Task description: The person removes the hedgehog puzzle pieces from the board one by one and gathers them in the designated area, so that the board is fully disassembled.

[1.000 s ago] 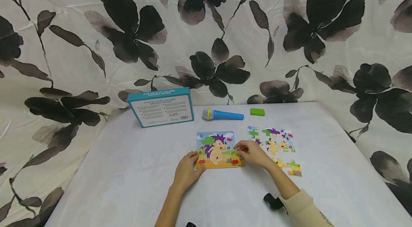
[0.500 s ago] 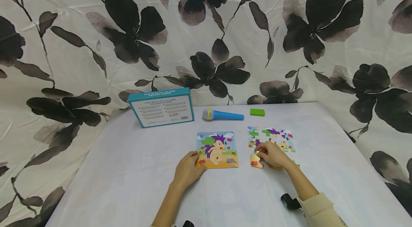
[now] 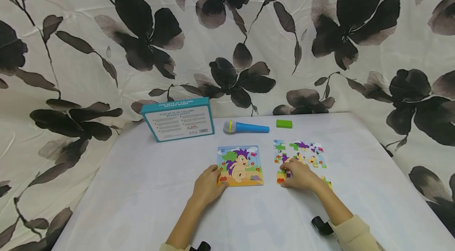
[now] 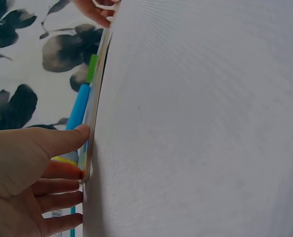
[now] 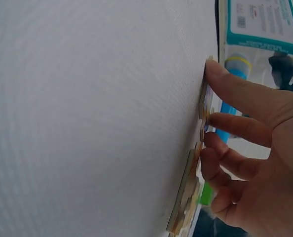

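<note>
A square puzzle board (image 3: 243,170) with a purple-spined hedgehog picture lies mid-table. At its near left corner my left hand (image 3: 207,186) touches the edges with thumb and index finger; the other fingers are nearly straight in the left wrist view. Right of the board, loose jigsaw pieces (image 3: 313,160) lie in rough rows. My right hand (image 3: 300,174) spans a jigsaw piece (image 3: 280,177) with a red and yellow patch, low on the table at the near left of the group. Thumb and index finger touch this piece in the right wrist view. The hand hides several pieces.
Behind the board lie a blue toy microphone (image 3: 251,127) and a green block (image 3: 284,124). A teal-edged box (image 3: 182,119) stands at the back left. Beyond the white-covered table (image 3: 142,199) hangs a flower-printed cloth (image 3: 284,53).
My right hand has carried the piece from the board's right side to the loose pieces and lowered it at their near left. My left hand has stayed at the board.
</note>
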A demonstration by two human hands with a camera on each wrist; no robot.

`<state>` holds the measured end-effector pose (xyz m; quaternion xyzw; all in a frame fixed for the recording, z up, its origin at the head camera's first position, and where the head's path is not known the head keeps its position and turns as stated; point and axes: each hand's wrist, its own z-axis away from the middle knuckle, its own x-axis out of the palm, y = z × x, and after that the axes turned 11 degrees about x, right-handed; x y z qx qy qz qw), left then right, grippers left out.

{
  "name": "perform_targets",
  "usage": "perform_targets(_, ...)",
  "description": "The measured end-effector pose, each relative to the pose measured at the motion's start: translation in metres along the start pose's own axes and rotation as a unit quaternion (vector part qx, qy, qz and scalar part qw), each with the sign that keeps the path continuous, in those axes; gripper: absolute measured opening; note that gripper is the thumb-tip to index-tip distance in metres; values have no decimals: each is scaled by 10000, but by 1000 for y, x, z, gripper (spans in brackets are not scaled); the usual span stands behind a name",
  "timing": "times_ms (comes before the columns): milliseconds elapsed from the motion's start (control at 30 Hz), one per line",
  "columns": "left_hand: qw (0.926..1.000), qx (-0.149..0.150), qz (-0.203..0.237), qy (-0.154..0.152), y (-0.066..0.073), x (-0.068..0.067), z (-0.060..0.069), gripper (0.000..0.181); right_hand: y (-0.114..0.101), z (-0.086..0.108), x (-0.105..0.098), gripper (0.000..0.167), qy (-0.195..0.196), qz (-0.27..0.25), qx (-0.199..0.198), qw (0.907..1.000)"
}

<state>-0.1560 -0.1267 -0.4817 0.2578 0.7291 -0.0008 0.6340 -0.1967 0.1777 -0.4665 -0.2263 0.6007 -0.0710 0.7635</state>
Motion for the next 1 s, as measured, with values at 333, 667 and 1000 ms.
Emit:
perform_targets(333,10000,-22,56,-7,0,0,-1,43,2,-1,2,48,-6,-178,-236,9996)
perform_targets(667,9999,-122,21,56,-1,2,0,47,-1,-3,3,46,179,-15,-349,9992)
perform_targets(1000,9996,-198,156,115,-2,6,4,48,-2,-2,4,44,221,-20,-124,9997)
